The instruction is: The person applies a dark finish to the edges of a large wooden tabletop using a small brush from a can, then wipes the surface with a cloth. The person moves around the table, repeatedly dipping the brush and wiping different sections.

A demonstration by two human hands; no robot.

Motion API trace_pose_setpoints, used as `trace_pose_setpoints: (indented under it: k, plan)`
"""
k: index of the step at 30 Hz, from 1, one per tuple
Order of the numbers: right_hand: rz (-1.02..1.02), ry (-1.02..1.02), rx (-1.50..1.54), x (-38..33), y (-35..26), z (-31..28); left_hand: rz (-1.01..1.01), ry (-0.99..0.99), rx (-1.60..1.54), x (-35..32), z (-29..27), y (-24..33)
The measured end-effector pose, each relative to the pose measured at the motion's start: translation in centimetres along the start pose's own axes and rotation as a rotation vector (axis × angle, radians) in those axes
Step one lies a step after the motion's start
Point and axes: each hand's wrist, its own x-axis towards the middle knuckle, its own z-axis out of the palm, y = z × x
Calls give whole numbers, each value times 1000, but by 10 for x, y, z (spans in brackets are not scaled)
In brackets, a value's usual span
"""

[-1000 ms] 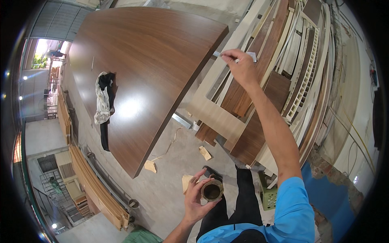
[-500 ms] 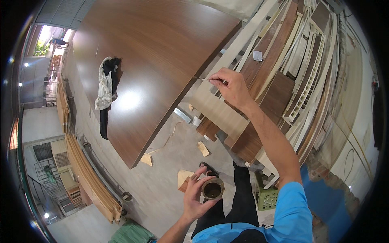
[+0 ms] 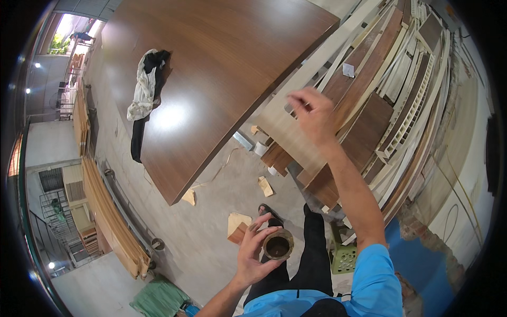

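My left hand is low in the middle, close to my body, and holds a round brown roll with a dark hollow centre. My right hand is raised over the leaning boards, blurred, with its fingers apart and nothing in it. It hovers above a light wooden board. A small white piece lies on the darker boards beyond the hand, apart from it.
A large dark brown panel lies flat ahead with a black and white cloth on it. Boards and slats are stacked at the right. Cardboard scraps lie on the concrete floor. A green crate stands by my leg, and planks lie at the left.
My right hand let go of the small white piece, which now rests on the boards, and has drawn back toward me. My left hand still holds the roll.
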Motion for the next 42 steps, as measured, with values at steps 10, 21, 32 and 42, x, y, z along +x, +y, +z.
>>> trace_pose_setpoints:
  k: [10, 21, 32, 42]
  plan:
    - [-86, -209, -14, -64, -44, 61, 54, 16, -71, -26, -34, -15]
    - [-44, -143, -76, -107, -67, 112, 45, 23, -75, -61, -76, -28]
    - [-28, -9, -90, -130, -69, 136, 92, 40, -146, -86, -103, -46]
    - [1, 122, -89, -166, -87, 173, 95, 75, -143, -110, -131, -58]
